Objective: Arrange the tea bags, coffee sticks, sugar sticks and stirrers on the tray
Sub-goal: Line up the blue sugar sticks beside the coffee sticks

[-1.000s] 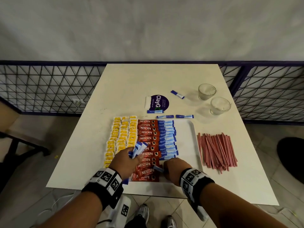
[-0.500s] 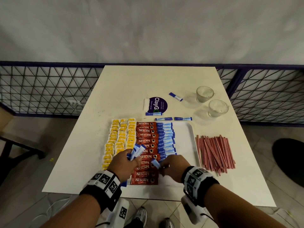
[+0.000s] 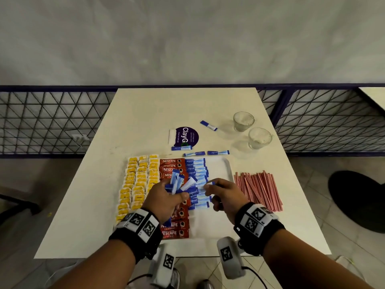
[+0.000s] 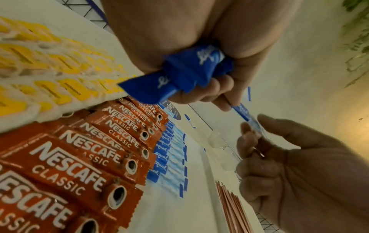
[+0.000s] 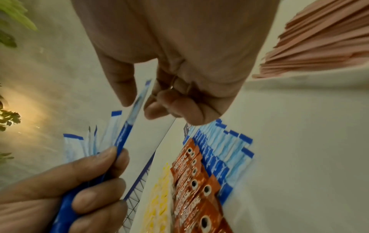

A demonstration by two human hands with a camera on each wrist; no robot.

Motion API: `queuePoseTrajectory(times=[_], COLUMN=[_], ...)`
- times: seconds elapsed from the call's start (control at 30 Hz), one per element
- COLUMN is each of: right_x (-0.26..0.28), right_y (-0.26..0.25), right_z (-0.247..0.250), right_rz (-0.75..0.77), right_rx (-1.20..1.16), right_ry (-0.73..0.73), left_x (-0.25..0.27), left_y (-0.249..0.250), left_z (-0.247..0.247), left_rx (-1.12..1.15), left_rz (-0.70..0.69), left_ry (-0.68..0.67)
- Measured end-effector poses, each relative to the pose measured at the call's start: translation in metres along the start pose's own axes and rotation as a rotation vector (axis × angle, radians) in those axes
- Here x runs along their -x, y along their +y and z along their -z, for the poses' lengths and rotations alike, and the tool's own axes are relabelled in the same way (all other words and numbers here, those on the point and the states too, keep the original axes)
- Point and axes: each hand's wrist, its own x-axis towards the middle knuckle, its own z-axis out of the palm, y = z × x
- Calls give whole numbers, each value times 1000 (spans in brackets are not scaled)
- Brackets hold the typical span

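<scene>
My left hand (image 3: 175, 191) grips a fanned bundle of blue sugar sticks (image 3: 179, 182) above the white tray (image 3: 228, 170); the same bundle (image 4: 189, 74) fills the left wrist view. My right hand (image 3: 208, 186) pinches the pale end of one sugar stick (image 5: 137, 102) whose blue end is still in the bundle. On the tray lie yellow tea bags (image 3: 137, 180), red coffee sticks (image 3: 171, 165) and a row of sugar sticks (image 3: 198, 171). Red stirrers (image 3: 258, 190) are piled on the table right of the tray.
Several loose sugar sticks (image 3: 218, 152) lie just beyond the tray, and one more (image 3: 208, 125) lies farther back. Two glass cups (image 3: 243, 120) stand at the back right. A purple round sticker (image 3: 186, 136) is behind the tray. A metal fence runs behind the table.
My right hand has lifted off the near part of the tray and come up to the bundle, where it pinches a stick. My left hand has risen a little with the bundle.
</scene>
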Motion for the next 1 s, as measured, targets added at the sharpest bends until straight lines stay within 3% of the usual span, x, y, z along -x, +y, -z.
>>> queuePoseTrajectory(times=[0.13,0.27,0.4,0.57,0.83,1.0], right_x=[-3,-5,-6,-16,-30,-33], right_y=[11,32,51,59,56,61], right_z=[17,42,44,20,2,5], right_rz=[13,-178,-332,-342,-352,-303], right_rx=[98,230,601,652,925,896], right_ry=[73,134,61,72,93,174], left_x=[-1,-1,5,12,21,21], left_y=[0,-7,-13,-21,-26,-27], left_z=[-5,2,13,26,47,53], left_rx=[-37,-46,-107,-139,-65,-67], left_rz=[2,40,42,67,117,114], left_ry=[10,77,102,101,109,114])
